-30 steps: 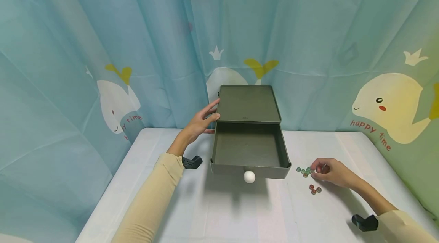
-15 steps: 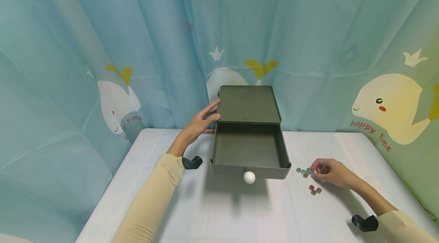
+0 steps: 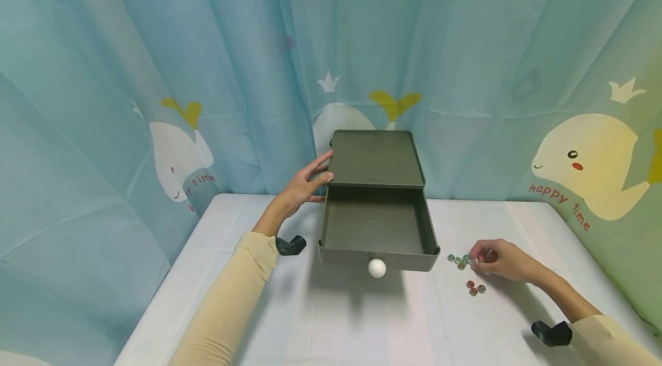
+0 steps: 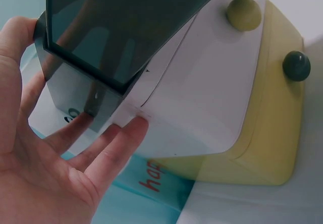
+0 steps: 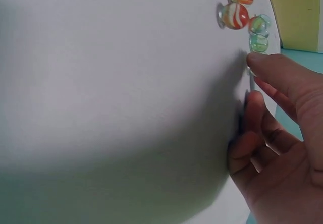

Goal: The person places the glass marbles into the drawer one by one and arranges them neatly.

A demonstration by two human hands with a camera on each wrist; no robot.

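A small chest of drawers (image 3: 374, 156) stands at the back of the table, its dark green-grey top drawer (image 3: 372, 219) pulled out, with a white knob (image 3: 377, 268) on the front. Nothing lies inside that drawer. Against the chest's left side rests my left hand (image 3: 297, 188), fingers spread and fairly straight, thumb at the top edge. To the right, my right hand (image 3: 499, 259) is down at the table among glass marbles (image 3: 458, 261). Its thumb and forefinger pinch a clear marble (image 5: 251, 70), mostly hidden by the fingers. Beside them are a green marble (image 5: 259, 43) and an orange-and-white marble (image 5: 235, 16).
Below the top drawer come a white drawer (image 4: 207, 82) with a yellow knob (image 4: 244, 13) and a yellow drawer (image 4: 277, 108) with a dark green knob (image 4: 296, 66). Several marbles lie loosely on the white tabletop (image 3: 362, 331). A blue-green curtain (image 3: 233, 38) hangs behind.
The head view has shifted very slightly, so everything appears a little lower. Both hands, the drawer and the loose marbles stay almost where they were.
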